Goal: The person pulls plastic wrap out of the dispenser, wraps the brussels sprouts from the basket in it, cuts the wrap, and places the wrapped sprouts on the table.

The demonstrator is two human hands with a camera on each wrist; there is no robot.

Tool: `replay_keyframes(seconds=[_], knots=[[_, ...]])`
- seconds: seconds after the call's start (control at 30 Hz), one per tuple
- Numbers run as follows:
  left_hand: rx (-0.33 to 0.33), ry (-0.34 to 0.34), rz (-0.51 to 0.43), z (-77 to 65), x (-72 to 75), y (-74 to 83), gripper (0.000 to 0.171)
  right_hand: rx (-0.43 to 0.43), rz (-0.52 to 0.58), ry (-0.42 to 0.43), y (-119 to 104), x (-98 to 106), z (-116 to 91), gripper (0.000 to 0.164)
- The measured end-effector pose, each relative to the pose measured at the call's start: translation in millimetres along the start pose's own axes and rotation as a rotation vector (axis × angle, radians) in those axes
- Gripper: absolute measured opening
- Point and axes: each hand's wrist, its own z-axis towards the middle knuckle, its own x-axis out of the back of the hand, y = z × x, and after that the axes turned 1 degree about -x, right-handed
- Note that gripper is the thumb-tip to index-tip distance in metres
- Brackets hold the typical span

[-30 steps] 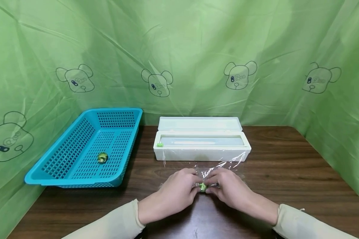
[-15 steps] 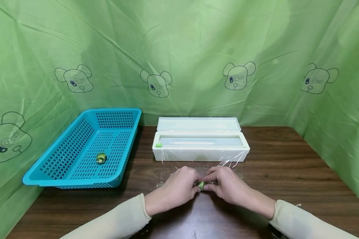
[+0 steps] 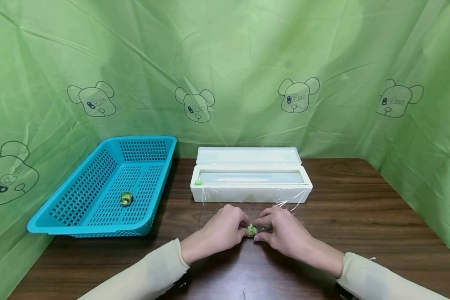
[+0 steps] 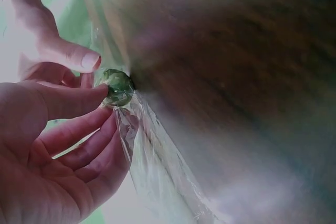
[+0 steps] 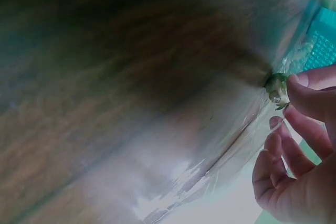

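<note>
Between both hands, close over the table in front of the dispenser, is a small green Brussels sprout (image 3: pixel 251 230). Clear cling film (image 4: pixel 157 156) lies against it and stretches away in creases. My left hand (image 3: pixel 225 229) pinches the sprout from the left, its thumb on the near side and fingers behind. From the opposite side my right hand (image 3: pixel 283 229) pinches it with thumb and index finger, the other fingers loosely bent in the right wrist view. A second sprout (image 3: pixel 126 199) lies in the blue basket (image 3: pixel 144 228).
Behind the hands stands a white cling film dispenser (image 3: pixel 251 195), its lid (image 3: pixel 248 156) raised and film hanging over its front. A green slider (image 3: pixel 198 182) sits at the dispenser's left end. Green cloth (image 3: pixel 240 50) surrounds the dark wooden table (image 3: pixel 360 216) at the back and sides.
The sprout has turned between the fingers and moved slightly away from the body, with both hands following. Bright film folds behind the hands have become less visible.
</note>
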Motion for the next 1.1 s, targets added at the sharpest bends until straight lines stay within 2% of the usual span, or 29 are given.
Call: replay_keyframes(seconds=[0.13, 0.4, 0.5, 0.7, 0.93, 1.1], knots=[[0.022, -0.015, -0.031, 0.1, 2.1, 0.1, 0.012, -0.016, -0.02, 0.0, -0.5, -2.1, 0.6, 0.028], [0.006, 0.029, 0.048, -5.1, 11.9, 6.2, 0.024, -0.037, 0.031, -0.03, 3.2, -0.3, 6.1, 0.025], [0.01, 0.041, 0.044, -5.0, 14.1, 6.8, 0.024, -0.034, 0.063, -0.046, 5.0, 1.0, 9.5, 0.023], [0.016, -0.006, -0.011, -0.4, 8.9, 5.7, 0.019, 0.012, 0.126, -0.073, 9.2, 1.7, 14.1, 0.021], [0.015, -0.002, 0.035, 7.0, 4.5, 1.8, 0.019, 0.029, 0.154, -0.081, 12.8, 2.0, 18.0, 0.023], [0.022, -0.004, 0.053, 10.7, 3.8, -2.4, 0.018, 0.007, 0.118, -0.06, 11.0, 3.7, 18.7, 0.028]])
